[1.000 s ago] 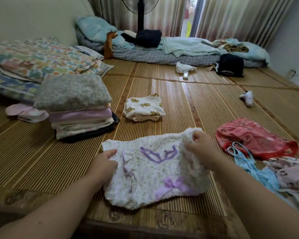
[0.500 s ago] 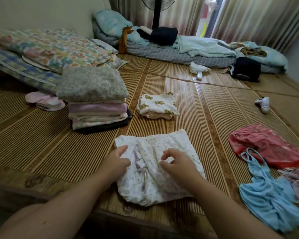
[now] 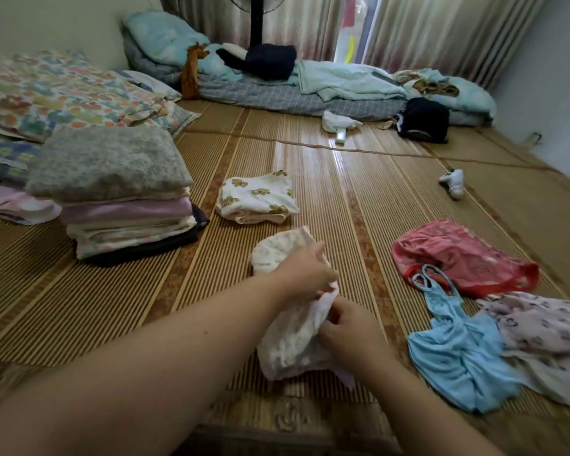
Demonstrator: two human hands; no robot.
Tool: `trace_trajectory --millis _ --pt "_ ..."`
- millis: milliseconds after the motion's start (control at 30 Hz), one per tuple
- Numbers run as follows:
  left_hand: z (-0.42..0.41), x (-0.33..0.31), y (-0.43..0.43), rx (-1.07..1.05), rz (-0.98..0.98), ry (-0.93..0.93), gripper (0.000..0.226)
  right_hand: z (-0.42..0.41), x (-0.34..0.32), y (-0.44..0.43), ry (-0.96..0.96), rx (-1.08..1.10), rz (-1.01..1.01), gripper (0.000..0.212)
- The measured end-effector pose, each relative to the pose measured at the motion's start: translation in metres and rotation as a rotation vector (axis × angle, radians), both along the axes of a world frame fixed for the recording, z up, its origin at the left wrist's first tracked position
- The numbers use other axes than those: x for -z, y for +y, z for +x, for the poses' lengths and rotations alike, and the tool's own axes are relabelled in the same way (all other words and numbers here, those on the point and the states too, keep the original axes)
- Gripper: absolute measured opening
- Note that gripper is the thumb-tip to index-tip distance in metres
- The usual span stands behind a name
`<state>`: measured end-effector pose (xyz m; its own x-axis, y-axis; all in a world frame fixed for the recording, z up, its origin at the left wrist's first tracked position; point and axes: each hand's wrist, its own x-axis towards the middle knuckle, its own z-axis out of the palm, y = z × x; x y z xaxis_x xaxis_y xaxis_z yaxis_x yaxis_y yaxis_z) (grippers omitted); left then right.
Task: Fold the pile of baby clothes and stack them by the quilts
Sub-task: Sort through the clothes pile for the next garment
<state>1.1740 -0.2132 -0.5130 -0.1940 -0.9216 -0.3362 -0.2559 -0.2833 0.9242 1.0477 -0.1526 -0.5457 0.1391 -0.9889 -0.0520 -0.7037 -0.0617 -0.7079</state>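
Near the front edge of the mat (image 3: 112, 307), my left hand (image 3: 305, 274) and right hand (image 3: 351, 332) both pinch the white floral garment (image 3: 287, 343); the folded bear-print piece (image 3: 259, 200) lies just beyond.

Middle of floral garment (image 3: 285, 348) under left hand (image 3: 305, 274)

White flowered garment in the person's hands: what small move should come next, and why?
Probably fold the near end of the white garment up over its far end. The left hand and right hand both grip it as a long narrow strip, while the folded bear-print piece beyond is a compact square.
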Motion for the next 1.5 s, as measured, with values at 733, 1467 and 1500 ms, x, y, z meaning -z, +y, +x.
trace_trajectory --millis 733,1467,1500 --pt "0.091 0.059 0.082 0.454 -0.596 -0.876 0.040 -0.043 0.011 -0.009 0.384 -0.567 -0.064 0.040" --pt "0.080 0.050 0.006 -0.228 0.134 -0.709 0.073 0.000 0.016 -0.086 0.336 0.165 0.341 0.057" --pt "0.078 0.050 0.004 -0.210 0.123 -0.787 0.067 0.002 0.018 -0.086 0.390 0.186 0.312 0.053"
